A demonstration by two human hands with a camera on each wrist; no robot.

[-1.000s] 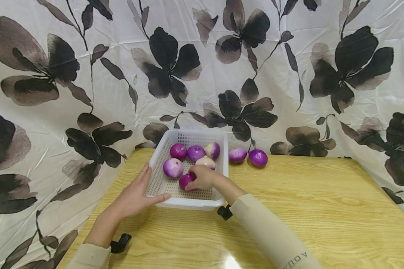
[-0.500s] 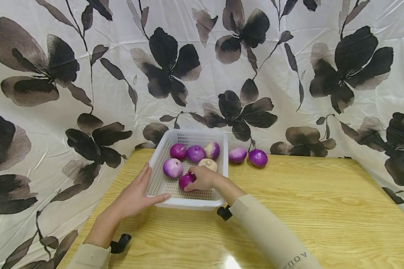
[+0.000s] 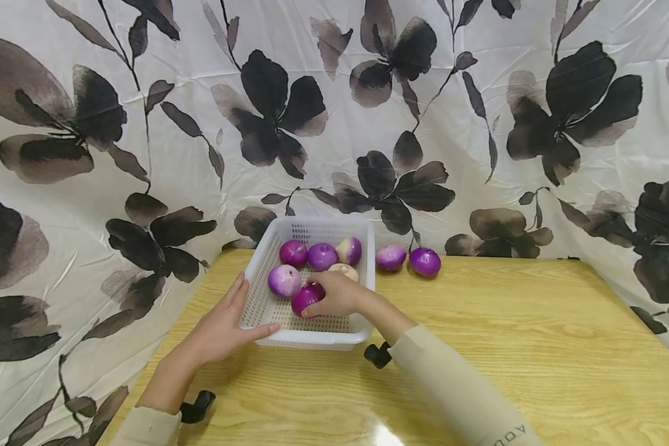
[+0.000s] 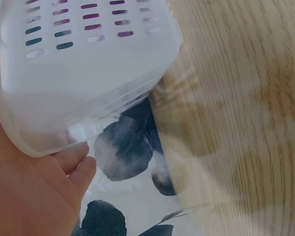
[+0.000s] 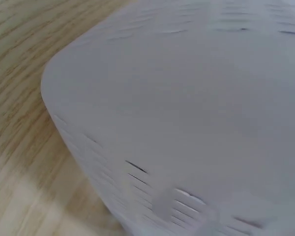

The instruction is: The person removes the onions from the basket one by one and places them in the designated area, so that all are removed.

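In the head view my right hand (image 3: pixel 334 294) reaches into a white plastic basket (image 3: pixel 326 336) and grips a dark purple onion (image 3: pixel 305 301) near its front. Thumb and fingers lie on either side of that onion. Just behind the hand, a pale-topped onion (image 3: pixel 345 271) is partly hidden by it. Several more purple onions sit in the basket, among them a pale one (image 3: pixel 284 281) to the left. My left hand (image 3: pixel 217 328) rests with spread fingers and thumb at the basket's front left corner. In the left wrist view its fingers (image 4: pixel 78 167) touch below the rim.
Two purple onions, one paler (image 3: pixel 391 257) and one darker (image 3: pixel 425 262), lie on the wooden table (image 3: pixel 507 347) right of the basket. A floral cloth (image 3: pixel 323 124) hangs behind the table. The basket's wall (image 5: pixel 187 108) fills most of the right wrist view.
The pale-topped onion has tipped, its light end now facing up. My right hand keeps hold of the dark onion and has barely shifted. The left hand stays at the corner.
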